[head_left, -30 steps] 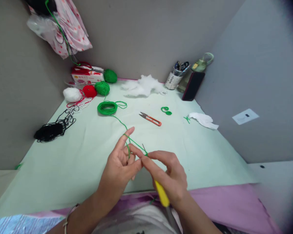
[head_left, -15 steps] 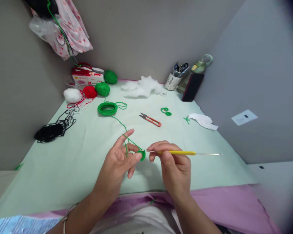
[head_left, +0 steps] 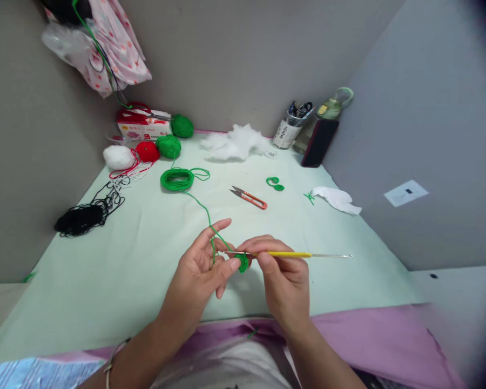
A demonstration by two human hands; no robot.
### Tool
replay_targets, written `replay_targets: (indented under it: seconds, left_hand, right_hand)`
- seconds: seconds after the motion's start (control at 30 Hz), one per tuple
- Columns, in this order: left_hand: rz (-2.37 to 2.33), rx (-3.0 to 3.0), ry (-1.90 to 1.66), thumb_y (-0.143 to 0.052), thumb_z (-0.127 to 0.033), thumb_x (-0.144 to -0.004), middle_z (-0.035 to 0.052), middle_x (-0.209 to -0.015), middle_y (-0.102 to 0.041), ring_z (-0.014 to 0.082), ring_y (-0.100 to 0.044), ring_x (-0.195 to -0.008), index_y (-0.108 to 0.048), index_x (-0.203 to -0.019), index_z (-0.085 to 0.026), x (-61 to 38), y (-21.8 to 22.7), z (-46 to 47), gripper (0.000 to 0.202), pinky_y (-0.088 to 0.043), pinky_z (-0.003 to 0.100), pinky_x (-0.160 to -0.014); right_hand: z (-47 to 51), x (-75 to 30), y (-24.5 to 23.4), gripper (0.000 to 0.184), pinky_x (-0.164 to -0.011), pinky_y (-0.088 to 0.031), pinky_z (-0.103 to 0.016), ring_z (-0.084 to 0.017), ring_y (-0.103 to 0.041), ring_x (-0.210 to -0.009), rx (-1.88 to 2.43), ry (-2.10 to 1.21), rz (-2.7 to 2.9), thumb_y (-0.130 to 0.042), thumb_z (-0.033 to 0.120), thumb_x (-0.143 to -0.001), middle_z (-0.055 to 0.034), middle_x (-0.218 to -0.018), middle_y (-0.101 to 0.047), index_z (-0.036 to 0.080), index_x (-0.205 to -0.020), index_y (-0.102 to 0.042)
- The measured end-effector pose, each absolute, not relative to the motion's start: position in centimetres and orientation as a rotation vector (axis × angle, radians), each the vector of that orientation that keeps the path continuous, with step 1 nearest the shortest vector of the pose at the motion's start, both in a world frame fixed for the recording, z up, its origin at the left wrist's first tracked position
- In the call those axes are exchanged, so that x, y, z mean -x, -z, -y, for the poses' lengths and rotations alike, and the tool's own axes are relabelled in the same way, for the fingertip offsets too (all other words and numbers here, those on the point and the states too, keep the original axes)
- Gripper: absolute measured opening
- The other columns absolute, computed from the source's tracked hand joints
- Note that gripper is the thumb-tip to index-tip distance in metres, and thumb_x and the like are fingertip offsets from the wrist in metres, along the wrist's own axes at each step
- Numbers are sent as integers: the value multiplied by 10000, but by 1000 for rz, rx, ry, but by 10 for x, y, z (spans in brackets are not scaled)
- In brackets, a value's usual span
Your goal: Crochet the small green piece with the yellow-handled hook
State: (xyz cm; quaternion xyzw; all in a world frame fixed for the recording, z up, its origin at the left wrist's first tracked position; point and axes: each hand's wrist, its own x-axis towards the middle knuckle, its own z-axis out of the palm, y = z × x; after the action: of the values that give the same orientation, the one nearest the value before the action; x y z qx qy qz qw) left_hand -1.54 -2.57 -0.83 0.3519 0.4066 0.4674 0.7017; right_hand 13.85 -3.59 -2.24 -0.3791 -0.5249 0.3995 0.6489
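In the lower middle of the frame, the left hand point(head_left: 200, 270) pinches a small round green yarn piece point(head_left: 243, 263) between thumb and finger, shut tight on it. A thin green yarn strand point(head_left: 202, 208) runs over its pointer finger and up to a flat green yarn coil point(head_left: 177, 179) left of the middle. The right hand point(head_left: 285, 281) is closed around a thin metal hook with a yellow handle point(head_left: 285, 254), and the hook's thin end points left, right at the piece. To do this stitch well, I think the strand should be snug but not pulled hard, and the hook should move gently so no loop slips off. At the upper right, a clear round cup point(head_left: 287, 132) holds scissors and what look like pens. A white and red cardboard box point(head_left: 143, 129) sits at the upper left; I cannot tell what is inside.
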Motion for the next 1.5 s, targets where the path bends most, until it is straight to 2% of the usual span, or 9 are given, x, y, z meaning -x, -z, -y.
replay_targets:
  seconds: [0.2, 0.33, 0.53, 0.73, 0.9, 1.03, 1.23, 1.37, 1.5]
  left_hand:
    - [-942, -774, -1054, -910, -224, -772, -26, -865, -656, 50, -459, -489, -639, -1413, -213, 17, 1, 25, 696, -346, 216, -446]
    - [-962, -792, -1067, -900, -200, -765, -34, -862, -656, 59, -442, -509, -630, -1423, -228, 18, 0, 26, 712, -363, 206, -442]
    - [-1075, -865, -1146, -892, -152, -762, -64, -840, -643, 44, -383, -502, -587, -1475, -266, 14, 1, 31, 784, -384, 186, -484]
    - [-905, -717, -1037, -943, -274, -753, -70, -764, -604, 45, -386, -488, -509, -1558, -232, 15, -3, 29, 915, -356, 172, -450]
    - [-803, -548, -913, -942, -295, -763, -72, -795, -577, -19, -203, -446, -580, -1462, -148, 19, -10, 25, 801, -256, 139, -389]
    - [-850, -689, -1021, -922, -324, -802, -40, -871, -634, 7, -374, -456, -526, -1519, -207, 18, -6, 27, 827, -301, 143, -390]
    - [-949, -803, -1081, -933, -245, -787, -38, -909, -656, 31, -444, -493, -556, -1514, -242, 13, 6, 29, 818, -380, 153, -414]
    - [-833, -638, -1022, -974, -309, -741, -75, -779, -596, 9, -350, -441, -606, -1461, -193, 12, 6, 27, 817, -325, 138, -383]
    - [-751, -452, -923, -967, -276, -753, -113, -660, -508, -12, -186, -442, -702, -1327, -129, 15, 2, 21, 649, -276, 111, -384]
  right_hand:
    - [33, -143, 23, 246, -616, -629, -294, -145, -703, -624, 844, -1027, 1068, -657, 388, -1037, -54, -827, -794, 194, -927, -761]
    - [36, -145, 21, 249, -630, -638, -297, -154, -736, -657, 869, -974, 1118, -591, 358, -1074, -58, -867, -808, 197, -948, -734]
    - [47, -150, 19, 263, -750, -649, -342, -185, -764, -848, 891, -548, 1531, -498, 149, -1074, -70, -997, -810, 242, -1171, -724]
    - [56, -148, 32, 441, -806, -680, -364, -239, -791, -970, 999, -67, 1863, -675, 112, -971, -72, -1105, -809, 355, -1336, -717]
    - [52, -147, 22, 253, -694, -633, -333, -187, -724, -795, 923, -447, 1463, -572, 173, -1053, -54, -931, -767, 276, -1153, -781]
    - [42, -143, 10, 215, -625, -589, -284, -142, -675, -694, 861, -781, 1242, -590, 244, -1070, -41, -886, -755, 245, -1000, -794]
    - [46, -140, 19, 276, -685, -633, -301, -182, -749, -827, 917, -503, 1479, -609, 105, -1024, -61, -960, -791, 268, -1148, -794]
    - [53, -144, 32, 427, -750, -658, -341, -227, -768, -957, 954, -121, 1751, -655, 97, -982, -95, -1122, -780, 302, -1346, -745]
    - [49, -148, 28, 315, -721, -627, -324, -195, -741, -877, 963, -337, 1506, -606, 105, -1017, -65, -999, -776, 288, -1192, -793]
